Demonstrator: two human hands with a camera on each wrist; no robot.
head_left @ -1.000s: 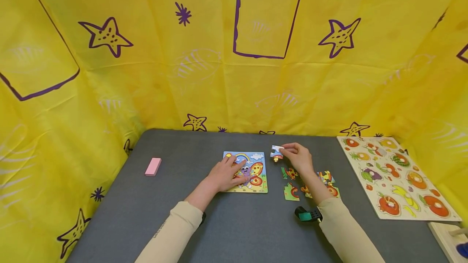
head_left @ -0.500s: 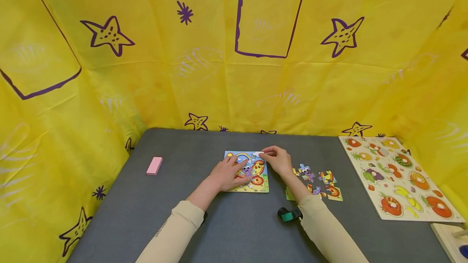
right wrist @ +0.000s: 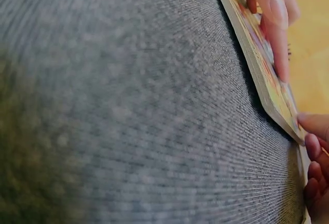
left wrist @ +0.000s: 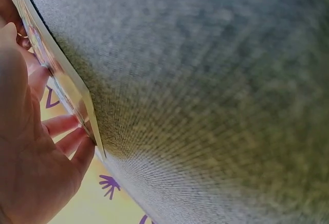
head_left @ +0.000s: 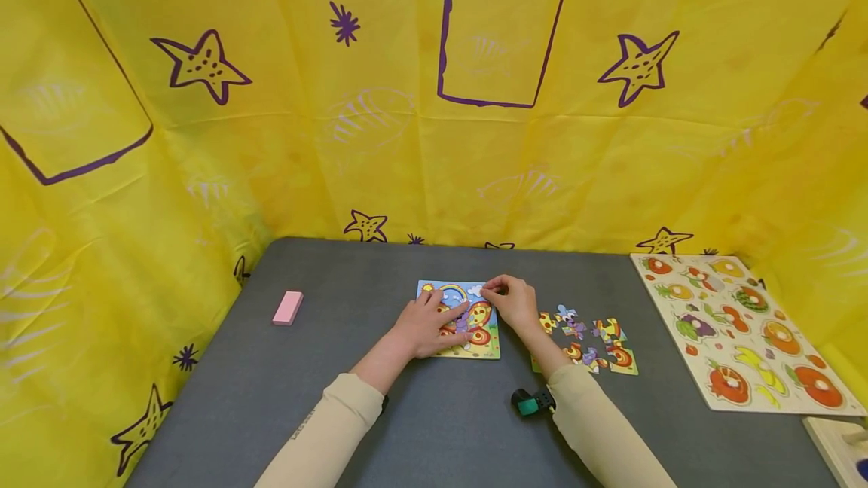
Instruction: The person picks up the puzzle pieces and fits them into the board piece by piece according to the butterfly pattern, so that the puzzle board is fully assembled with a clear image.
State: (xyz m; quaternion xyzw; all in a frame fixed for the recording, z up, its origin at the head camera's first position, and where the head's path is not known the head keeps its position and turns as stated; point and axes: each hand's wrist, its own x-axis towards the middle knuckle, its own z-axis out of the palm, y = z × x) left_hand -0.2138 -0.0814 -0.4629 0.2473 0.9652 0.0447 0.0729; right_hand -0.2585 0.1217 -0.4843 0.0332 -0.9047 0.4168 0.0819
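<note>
Evidently the fine work is at the far right corner of the square, butterfly-printed puzzle board, lying flat on the dark grey, cloth-textured table in front of the person. The left hand, fingers straight and spread, rests across the board's left and middle; the right hand has thumb and fingers drawn together at that corner, seemingly pinching a small blue-and-white corner piece — the fingertips cover too much to be sure. To seat it well, let the left fingers brace the board, line up both outer edges, then press straight down; a sideways shove could leave it sitting proud. The board itself looks bright: blue sky, rainbow, yellow sun, red-and-yellow spiral wings, pale side edge — the butterfly partly covered by fingers. Multicoloured loose jigsaw pieces lie to its right, some hidden by the right forearm.
</note>
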